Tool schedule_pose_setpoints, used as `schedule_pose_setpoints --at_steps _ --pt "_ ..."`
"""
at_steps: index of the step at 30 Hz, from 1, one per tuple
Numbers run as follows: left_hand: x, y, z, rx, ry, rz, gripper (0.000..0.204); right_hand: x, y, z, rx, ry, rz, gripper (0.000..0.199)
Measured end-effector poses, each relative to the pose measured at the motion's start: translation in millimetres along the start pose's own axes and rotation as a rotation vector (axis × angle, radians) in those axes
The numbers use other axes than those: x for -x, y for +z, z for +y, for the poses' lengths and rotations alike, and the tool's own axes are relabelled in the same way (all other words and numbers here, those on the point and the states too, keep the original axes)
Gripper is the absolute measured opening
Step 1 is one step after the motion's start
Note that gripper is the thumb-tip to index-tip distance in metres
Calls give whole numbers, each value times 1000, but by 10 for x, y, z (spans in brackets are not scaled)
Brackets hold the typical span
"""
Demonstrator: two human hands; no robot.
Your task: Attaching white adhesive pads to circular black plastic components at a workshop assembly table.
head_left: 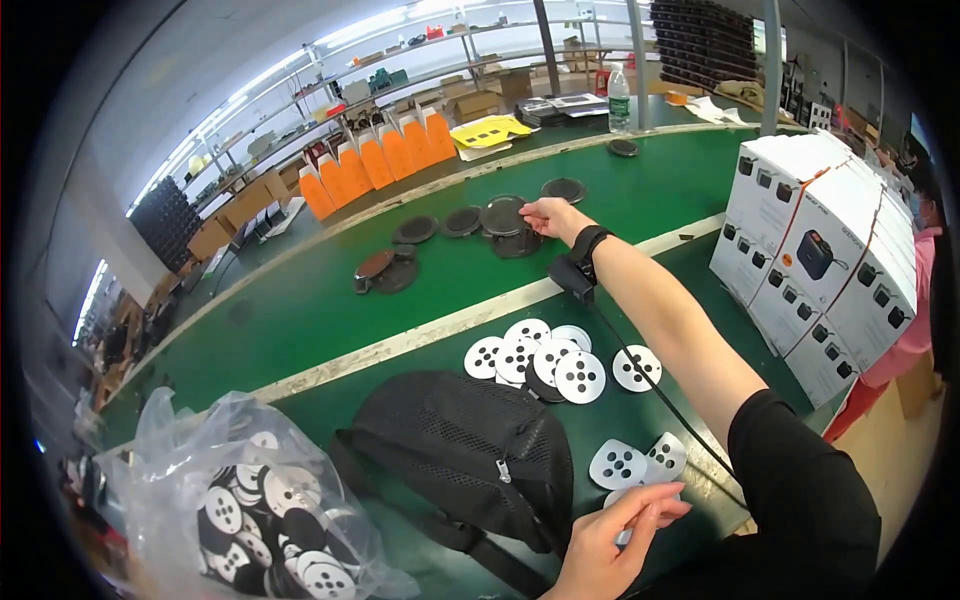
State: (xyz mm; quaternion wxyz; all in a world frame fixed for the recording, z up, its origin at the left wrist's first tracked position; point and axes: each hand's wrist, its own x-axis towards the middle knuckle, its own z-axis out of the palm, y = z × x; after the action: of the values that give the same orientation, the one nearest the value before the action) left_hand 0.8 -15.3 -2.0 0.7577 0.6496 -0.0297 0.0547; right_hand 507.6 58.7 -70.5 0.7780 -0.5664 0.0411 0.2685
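Dark disc point(503, 214), round, tilted above another dark disc point(516, 245); white discs point(618, 464), black-dotted, clustered on green tabletop point(440, 352).

Two hands point(612, 548), one bottle point(619, 106), perhaps eight dark discs point(462, 222)

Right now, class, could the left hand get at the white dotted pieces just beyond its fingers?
Probably yes: the left hand is right by the white dotted pieces, and the black bag lies aside, leaving the way free.
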Motion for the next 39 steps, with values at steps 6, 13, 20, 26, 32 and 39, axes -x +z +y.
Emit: schedule_pose_setpoints --at_steps 6,13,20,26,32,39 --pt "13 -22 -9 -22 -34 11 18 339 63 -78 131 -51 -40 5" --pt "23 -12 -7 -52 -32 -8 19 424 197 -91 245 -79 -220 9" --pt "5 -90 18 -142 -143 -108 23 700 159 -273 256 -275 -368 11" --pt "46 3 -38 29 -75 -27 17 1647 -544 -632 501 -428 -476 16" --pt "43 8 -58 -12 -120 6 20 2414 -1556 -648 725 -202 -341 15" --pt "-49 -43 -98 -78 -7 -100 20 2819 -1706 -339 1671 -255 18 15"
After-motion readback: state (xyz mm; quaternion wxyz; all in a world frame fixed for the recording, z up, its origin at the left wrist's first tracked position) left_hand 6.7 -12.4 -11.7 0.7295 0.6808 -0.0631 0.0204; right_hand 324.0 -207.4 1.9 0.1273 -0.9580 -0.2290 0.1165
